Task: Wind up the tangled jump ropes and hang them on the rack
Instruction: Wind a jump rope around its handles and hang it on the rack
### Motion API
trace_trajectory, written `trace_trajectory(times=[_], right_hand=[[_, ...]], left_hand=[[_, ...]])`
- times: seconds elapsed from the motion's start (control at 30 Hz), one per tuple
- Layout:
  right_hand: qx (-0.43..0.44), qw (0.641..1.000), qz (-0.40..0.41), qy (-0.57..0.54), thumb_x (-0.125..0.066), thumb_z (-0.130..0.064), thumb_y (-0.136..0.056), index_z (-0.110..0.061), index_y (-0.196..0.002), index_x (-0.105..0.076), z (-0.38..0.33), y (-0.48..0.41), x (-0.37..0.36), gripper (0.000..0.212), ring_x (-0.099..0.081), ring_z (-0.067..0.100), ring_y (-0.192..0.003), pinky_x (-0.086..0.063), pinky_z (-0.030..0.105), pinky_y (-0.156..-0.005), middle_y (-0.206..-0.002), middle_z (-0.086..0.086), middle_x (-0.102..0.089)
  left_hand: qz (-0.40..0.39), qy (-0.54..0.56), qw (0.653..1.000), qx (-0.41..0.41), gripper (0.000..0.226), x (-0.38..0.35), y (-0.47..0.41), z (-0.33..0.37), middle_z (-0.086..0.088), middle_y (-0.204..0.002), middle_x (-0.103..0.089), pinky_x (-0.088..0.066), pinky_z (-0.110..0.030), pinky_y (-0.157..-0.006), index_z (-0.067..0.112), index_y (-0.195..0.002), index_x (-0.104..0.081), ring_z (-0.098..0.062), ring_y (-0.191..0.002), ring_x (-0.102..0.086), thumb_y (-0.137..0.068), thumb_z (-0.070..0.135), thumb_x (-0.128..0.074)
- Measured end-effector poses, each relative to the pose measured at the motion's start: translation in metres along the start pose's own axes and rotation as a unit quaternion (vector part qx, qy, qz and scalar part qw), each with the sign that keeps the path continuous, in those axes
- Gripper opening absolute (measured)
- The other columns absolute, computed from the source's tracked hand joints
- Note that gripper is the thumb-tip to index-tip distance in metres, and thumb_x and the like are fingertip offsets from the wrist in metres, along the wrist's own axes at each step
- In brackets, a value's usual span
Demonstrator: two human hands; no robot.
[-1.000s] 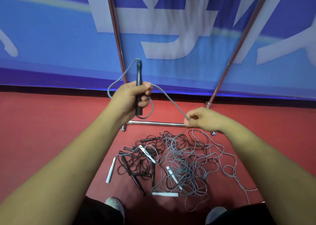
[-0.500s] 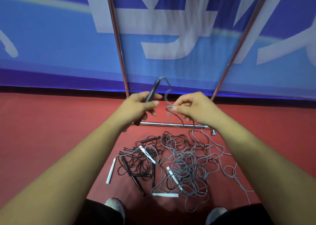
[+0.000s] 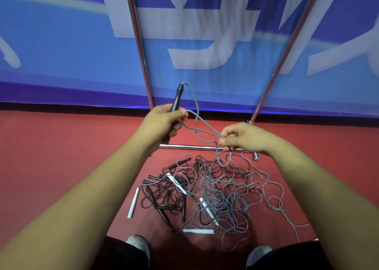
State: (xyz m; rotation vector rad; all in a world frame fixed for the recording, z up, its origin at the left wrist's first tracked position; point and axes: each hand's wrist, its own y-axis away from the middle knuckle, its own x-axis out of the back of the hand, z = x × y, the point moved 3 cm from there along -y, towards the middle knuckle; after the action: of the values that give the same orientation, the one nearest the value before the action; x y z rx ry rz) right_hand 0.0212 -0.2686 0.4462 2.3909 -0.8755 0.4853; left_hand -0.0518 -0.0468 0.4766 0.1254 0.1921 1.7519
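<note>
1. Landmark: the rack's floor bar (image 3: 190, 146), a chrome tube lying on the red floor (image 3: 61, 157). Two chrome uprights (image 3: 139, 44) rise from behind its ends, in front of a blue banner (image 3: 61, 54).

2. Left hand (image 3: 164, 122): held above the bar's left end. The fingers are curled tightly round the lower part of a black handle (image 3: 176, 98), and the thumb lies across it where a grey strand comes out. The handle is tilted, with its top pointing away over the bar towards the banner.

3. Grey rope (image 3: 197, 111): it leaves the handle's top, loops down and runs in two strands above the bar to the right hand.

4. Right hand (image 3: 244, 137): held above the bar's right half. Thumb and forefinger pinch the grey strands, and the other fingers are curled in. From the pinch the rope drops across the bar.

5. Tangled pile (image 3: 221, 189): it lies on the floor on the person's side of the bar, touching nothing else. The grey ropes lie towards the bar's right end and the black ropes (image 3: 164, 196) towards its left. White handles (image 3: 133, 203) and black handles lie among and beside them.

6. Shoes (image 3: 139, 245): two toes show on the near side of the pile from the bar.
</note>
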Motion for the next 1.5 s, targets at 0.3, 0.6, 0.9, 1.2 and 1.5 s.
trace_trajectory(times=[0.3,0.6,0.9,1.2,1.5], right_hand=[[0.073,0.974,0.201,-0.069,-0.067,-0.016,-0.094,-0.011,-0.090,-0.071,-0.015,0.003,0.017,0.008,-0.054,0.014,-0.047,-0.047,0.023,-0.054,-0.058,0.002,-0.055],[0.133,0.980,0.142,-0.038,-0.070,-0.019,-0.092,-0.013,-0.091,-0.076,-0.062,0.011,-0.004,0.009,-0.042,0.007,-0.046,-0.037,0.017,-0.050,-0.052,-0.003,-0.052],[-0.035,0.993,0.007,0.114,-0.068,-0.019,-0.093,-0.016,-0.080,-0.068,0.020,0.000,0.009,0.013,-0.048,0.001,-0.055,-0.038,0.021,-0.061,-0.066,-0.008,-0.062],[0.035,0.991,0.128,-0.035,-0.067,-0.014,-0.094,-0.005,-0.093,-0.073,-0.007,0.002,0.016,0.011,-0.057,0.015,-0.052,-0.051,0.026,-0.056,-0.058,0.001,-0.055],[0.138,0.982,0.129,-0.010,-0.071,-0.019,-0.091,-0.011,-0.087,-0.074,-0.061,0.004,-0.004,0.010,-0.050,0.009,-0.051,-0.041,0.019,-0.053,-0.060,0.006,-0.060]], left_hand=[[0.116,-0.206,0.972,0.011,0.010,0.028,-0.011,-0.007,-0.005,-0.082,-0.070,-0.039,-0.025,-0.048,0.011,-0.092,-0.060,-0.015,-0.050,-0.056,-0.099,0.015,-0.057],[-0.109,-0.143,0.983,-0.025,0.011,-0.015,0.009,-0.004,-0.008,-0.090,-0.073,-0.034,-0.019,-0.043,0.014,-0.107,-0.067,-0.013,-0.055,-0.060,-0.099,0.016,-0.060],[0.032,0.114,0.993,-0.009,0.024,0.014,-0.005,0.004,-0.002,-0.062,-0.040,-0.022,-0.017,-0.038,0.011,-0.077,-0.049,-0.009,-0.044,-0.035,-0.100,0.007,-0.052],[0.150,-0.182,0.971,0.027,0.016,0.048,-0.011,-0.008,-0.010,-0.102,-0.071,-0.037,-0.019,-0.041,0.011,-0.112,-0.066,-0.013,-0.045,-0.063,-0.098,0.014,-0.060],[-0.107,-0.142,0.984,-0.024,0.014,-0.010,0.010,0.001,-0.001,-0.066,-0.062,-0.030,-0.021,-0.042,0.012,-0.085,-0.062,-0.012,-0.046,-0.046,-0.099,0.014,-0.060]])
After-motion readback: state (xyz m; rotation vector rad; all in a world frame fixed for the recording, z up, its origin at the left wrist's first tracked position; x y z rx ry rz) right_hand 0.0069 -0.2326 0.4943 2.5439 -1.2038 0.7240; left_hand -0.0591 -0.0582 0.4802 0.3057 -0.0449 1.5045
